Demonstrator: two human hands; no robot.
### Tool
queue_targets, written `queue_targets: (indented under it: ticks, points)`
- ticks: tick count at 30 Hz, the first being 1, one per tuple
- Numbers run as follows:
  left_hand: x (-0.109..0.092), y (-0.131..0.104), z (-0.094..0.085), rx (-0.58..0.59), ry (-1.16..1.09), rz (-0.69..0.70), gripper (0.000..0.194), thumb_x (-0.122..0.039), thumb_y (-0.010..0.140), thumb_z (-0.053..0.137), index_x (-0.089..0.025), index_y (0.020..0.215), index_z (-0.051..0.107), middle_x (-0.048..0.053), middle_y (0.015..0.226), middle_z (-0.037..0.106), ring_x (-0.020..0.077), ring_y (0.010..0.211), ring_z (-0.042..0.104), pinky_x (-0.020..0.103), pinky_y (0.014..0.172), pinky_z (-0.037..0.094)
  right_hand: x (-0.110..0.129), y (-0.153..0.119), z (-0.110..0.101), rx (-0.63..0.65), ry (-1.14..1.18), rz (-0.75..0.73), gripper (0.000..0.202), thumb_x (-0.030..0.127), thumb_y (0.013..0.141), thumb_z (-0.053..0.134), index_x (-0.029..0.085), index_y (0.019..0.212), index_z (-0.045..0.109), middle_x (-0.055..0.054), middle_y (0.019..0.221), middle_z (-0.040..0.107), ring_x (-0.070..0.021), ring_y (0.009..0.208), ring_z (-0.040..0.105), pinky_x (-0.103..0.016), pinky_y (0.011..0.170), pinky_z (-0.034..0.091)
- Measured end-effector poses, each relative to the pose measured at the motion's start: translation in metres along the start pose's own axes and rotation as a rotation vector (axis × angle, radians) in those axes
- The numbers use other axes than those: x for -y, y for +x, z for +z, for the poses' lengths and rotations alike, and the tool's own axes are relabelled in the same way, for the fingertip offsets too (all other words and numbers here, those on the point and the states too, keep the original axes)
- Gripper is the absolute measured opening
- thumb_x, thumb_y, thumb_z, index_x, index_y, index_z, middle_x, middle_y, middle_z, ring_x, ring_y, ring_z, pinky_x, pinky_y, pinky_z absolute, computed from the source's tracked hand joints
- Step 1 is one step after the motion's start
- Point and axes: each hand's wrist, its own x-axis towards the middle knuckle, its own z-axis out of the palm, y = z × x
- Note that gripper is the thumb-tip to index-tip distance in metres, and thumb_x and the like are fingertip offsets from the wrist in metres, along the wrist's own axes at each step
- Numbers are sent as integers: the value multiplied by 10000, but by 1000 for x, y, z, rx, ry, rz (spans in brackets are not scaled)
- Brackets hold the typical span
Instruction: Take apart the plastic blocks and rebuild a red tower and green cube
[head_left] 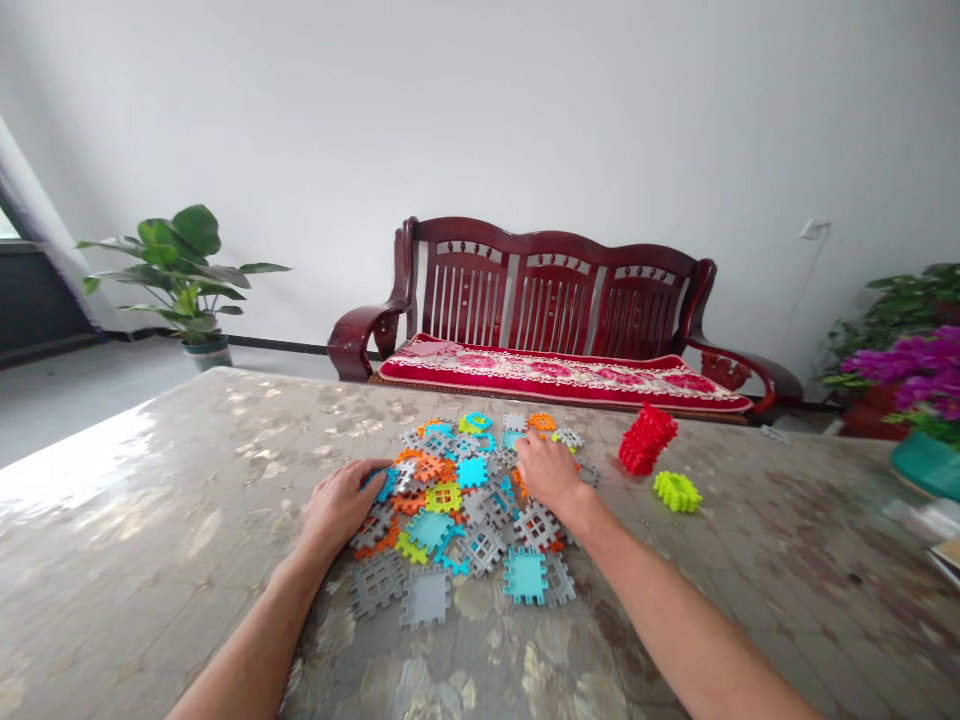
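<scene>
A pile of flat notched plastic building tiles (442, 497) in grey, orange, blue, teal and lime lies on the table before me. My left hand (337, 505) rests against the pile's left side, fingers stretched out and touching a blue tile (388, 486). Over the pile's far right part is my right hand (553, 470), its fingers bent down and closed among the tiles; its fingertips are partly hidden, and what they grip does not show. Right of that hand stands a leaning stack of red tiles (646, 440), with a short stack of lime tiles (677, 492) beside it.
A patterned, glossy cover lies on the table (225, 520). Behind it stands a dark red wooden bench (555, 290) with a red and white seat cover (555, 372). A potted plant (187, 270) is at the left. Purple flowers (915, 370) in a teal pot (926, 462) stand at the right.
</scene>
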Motion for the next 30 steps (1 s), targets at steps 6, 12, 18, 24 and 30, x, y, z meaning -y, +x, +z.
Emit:
queue_targets:
  ticks: [6,12,18,24,30]
  points:
    - [-2,0,-1,-2,10,-9,396,-416,902,419,-309,1155,705,-3,1189,719,227,1101,640,317,954,454,-12,0,0,-246,148,56,197,209,934,480,211,916,676,-80,1011,699,-226,960,623,-342,848,432]
    - [0,0,1,-1,22,-14,405,-426,906,402,-320,1155,702,-7,1195,715,224,1111,636,311,934,458,-39,-19,5,-559,488,109,190,263,935,477,231,943,664,-47,945,705,-197,878,636,-303,790,461]
    - [1,1,2,8,23,-12,421,-439,908,386,-321,1173,691,1,1204,707,230,1122,631,327,932,457,-88,-52,45,-670,635,151,217,263,895,465,202,967,660,-98,1004,702,-230,980,641,-388,909,497]
    - [3,2,1,6,17,-16,425,-446,900,392,-321,1168,698,-1,1200,712,237,1114,636,326,930,466,-96,-74,80,-505,718,223,397,158,753,485,185,1119,639,-107,1134,683,-227,1036,647,-413,935,519]
    - [5,2,3,-11,15,-1,441,-463,894,400,-302,1167,706,15,1183,721,246,1095,647,335,927,478,-90,-73,73,-404,562,234,545,273,742,619,161,1275,587,-121,1243,659,-267,1165,584,-447,1047,439]
